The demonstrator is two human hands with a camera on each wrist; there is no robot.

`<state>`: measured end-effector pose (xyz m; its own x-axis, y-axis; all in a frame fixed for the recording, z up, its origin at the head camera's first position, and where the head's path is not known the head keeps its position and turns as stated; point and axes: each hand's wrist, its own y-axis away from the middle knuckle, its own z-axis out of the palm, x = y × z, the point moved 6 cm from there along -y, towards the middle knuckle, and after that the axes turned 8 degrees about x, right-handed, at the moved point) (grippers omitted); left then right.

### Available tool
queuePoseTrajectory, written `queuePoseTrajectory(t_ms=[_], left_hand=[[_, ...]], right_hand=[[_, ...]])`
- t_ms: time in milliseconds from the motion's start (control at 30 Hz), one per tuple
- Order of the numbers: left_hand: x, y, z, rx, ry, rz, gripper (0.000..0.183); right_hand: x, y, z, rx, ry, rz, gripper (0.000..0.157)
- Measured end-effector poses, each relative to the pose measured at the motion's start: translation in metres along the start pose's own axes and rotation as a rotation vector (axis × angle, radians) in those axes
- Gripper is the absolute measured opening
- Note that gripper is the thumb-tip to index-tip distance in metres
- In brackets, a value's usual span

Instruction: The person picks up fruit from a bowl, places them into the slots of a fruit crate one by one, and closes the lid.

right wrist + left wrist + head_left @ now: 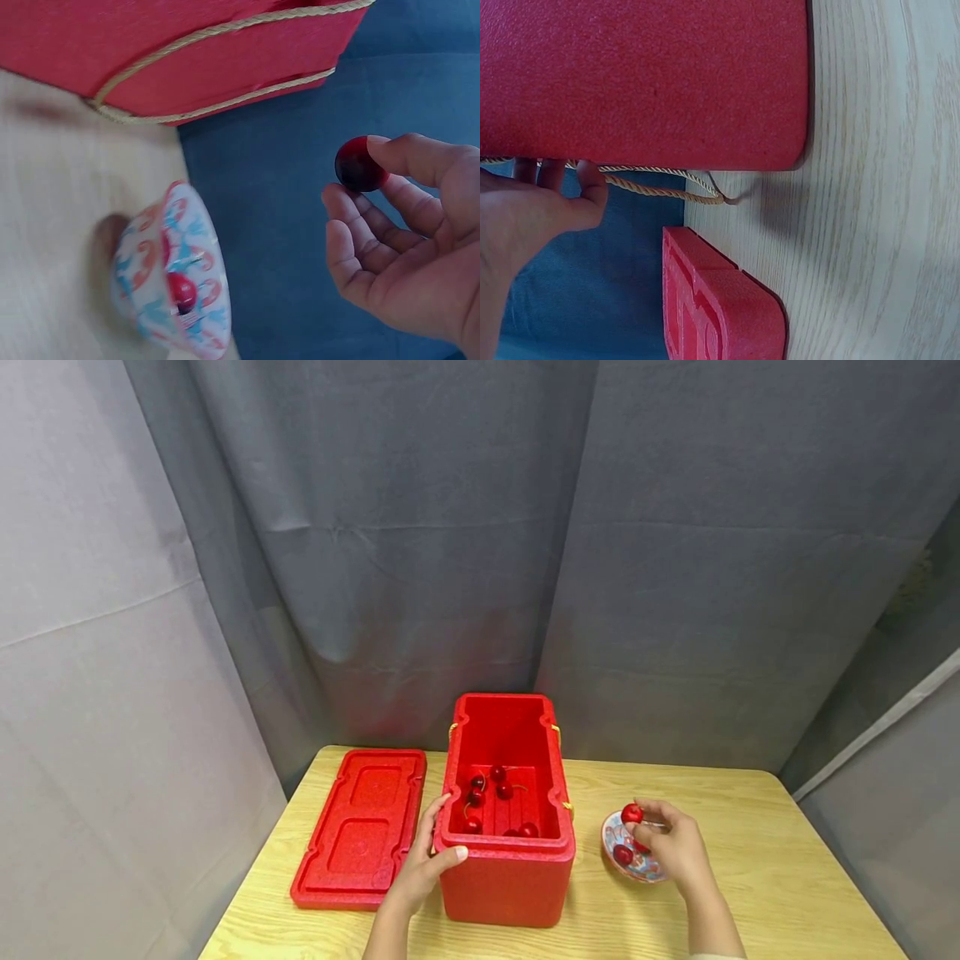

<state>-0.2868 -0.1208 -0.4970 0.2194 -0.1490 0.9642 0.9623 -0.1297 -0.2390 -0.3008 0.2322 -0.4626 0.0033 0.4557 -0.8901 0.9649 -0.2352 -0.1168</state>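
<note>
A red foam box [504, 887] stands lidless in the middle of the table, with several dark red cherries [505, 790] on its floor, some with stems. My left hand [422, 865] rests on the box's near left corner, thumb at the front rim and fingers along the left side. Over a patterned bowl [645, 870] right of the box, my right hand [672, 841] pinches a cherry [361, 164] between thumb and fingertips. More cherries lie in the bowl, one of them [623, 854] near its left side; the hand partly hides the inside.
Left of the box lies its red lid [360, 843] on the wooden table [757, 860]. Yellow rope handles [217, 30] hang along the box's sides. Grey curtains [420, 543] enclose the table at the back and sides.
</note>
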Motion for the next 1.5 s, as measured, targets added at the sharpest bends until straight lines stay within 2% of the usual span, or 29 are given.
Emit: queuePoseTrajectory(t_ms=[167,367,967,1500], left_hand=[[0.001,-0.001,0.001,-0.012,0.016,-0.007,0.075],[0.003,0.0,0.003,-0.031,0.035,0.003,0.074],[0.004,0.0,0.0,-0.02,0.027,-0.01,0.074],[0.001,0.001,-0.004,-0.019,0.031,-0.015,0.073]], right_hand=[[-0.015,-0.002,-0.002,-0.03,-0.038,-0.015,0.045],[-0.028,-0.004,-0.002,-0.043,-0.028,-0.04,0.046],[-0.076,-0.017,0.002,-0.108,-0.037,-0.12,0.046],[-0.114,-0.028,0.017,-0.152,-0.051,-0.18,0.041]])
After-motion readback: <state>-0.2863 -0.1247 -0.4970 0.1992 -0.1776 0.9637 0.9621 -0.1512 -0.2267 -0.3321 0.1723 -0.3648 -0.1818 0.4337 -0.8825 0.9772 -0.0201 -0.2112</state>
